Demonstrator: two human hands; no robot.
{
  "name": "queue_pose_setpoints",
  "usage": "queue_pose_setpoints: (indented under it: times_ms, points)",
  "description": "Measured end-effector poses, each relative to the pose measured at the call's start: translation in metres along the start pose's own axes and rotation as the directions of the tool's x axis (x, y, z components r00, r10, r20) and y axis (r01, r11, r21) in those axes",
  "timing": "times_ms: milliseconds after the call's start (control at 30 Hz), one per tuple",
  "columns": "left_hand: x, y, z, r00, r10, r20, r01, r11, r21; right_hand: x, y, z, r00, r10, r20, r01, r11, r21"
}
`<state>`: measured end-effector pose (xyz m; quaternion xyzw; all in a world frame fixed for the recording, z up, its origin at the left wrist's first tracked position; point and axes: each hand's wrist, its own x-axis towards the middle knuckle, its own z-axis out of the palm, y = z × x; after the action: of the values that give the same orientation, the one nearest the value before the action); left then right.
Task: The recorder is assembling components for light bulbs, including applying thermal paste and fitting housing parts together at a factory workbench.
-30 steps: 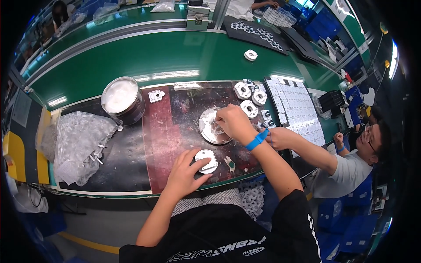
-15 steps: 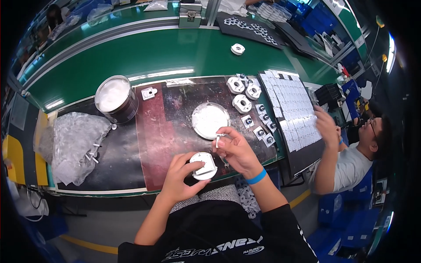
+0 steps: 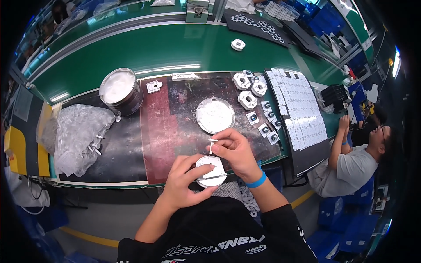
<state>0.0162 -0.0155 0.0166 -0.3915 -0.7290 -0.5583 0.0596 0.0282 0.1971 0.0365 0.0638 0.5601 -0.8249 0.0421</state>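
Moved white pin [image 3: 212, 140], pinched in right hand [image 3: 236, 154], to far edge of white disc [image 3: 211, 174]. Gripping disc between thumb and fingers of left hand [image 3: 180, 184], apparently lining both up.

below the round dish [image 3: 198, 117], one white disc [image 3: 215, 174] and one stemmed piece [image 3: 211, 145]; just right of it, three white rings [image 3: 244, 102]; left of it, one tin [image 3: 129, 104].
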Motion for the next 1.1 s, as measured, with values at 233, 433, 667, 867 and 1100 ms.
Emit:
queue_pose_setpoints:
  times_ms: [233, 433, 667, 867, 1100]
  points:
    - [-0.001, 0.000, -0.001, 1.000, 0.001, 0.000, -0.001, 1.000, 0.008, -0.001, 0.000, 0.003, 1.000, 0.009, 0.000, -0.009, 1.000, -0.020]
    - [-0.004, -0.002, 0.000, 1.000, -0.015, 0.001, 0.015, 1.000, 0.012, -0.002, 0.000, 0.002, 0.996, -0.086, 0.014, 0.087, 0.976, -0.202]
    - [-0.002, -0.001, 0.000, 1.000, -0.010, 0.007, 0.010, 1.000, 0.011, -0.002, 0.001, 0.002, 0.999, -0.053, -0.011, 0.052, 0.994, -0.098]
    - [-0.005, -0.004, 0.002, 0.999, -0.032, 0.020, 0.033, 0.998, -0.054, -0.005, -0.002, -0.005, 0.986, -0.155, 0.062, 0.167, 0.920, -0.354]
    - [-0.008, -0.009, 0.005, 1.000, 0.011, 0.020, -0.009, 0.997, -0.079, 0.003, -0.022, -0.026, 0.966, 0.044, 0.254, 0.082, 0.882, -0.465]
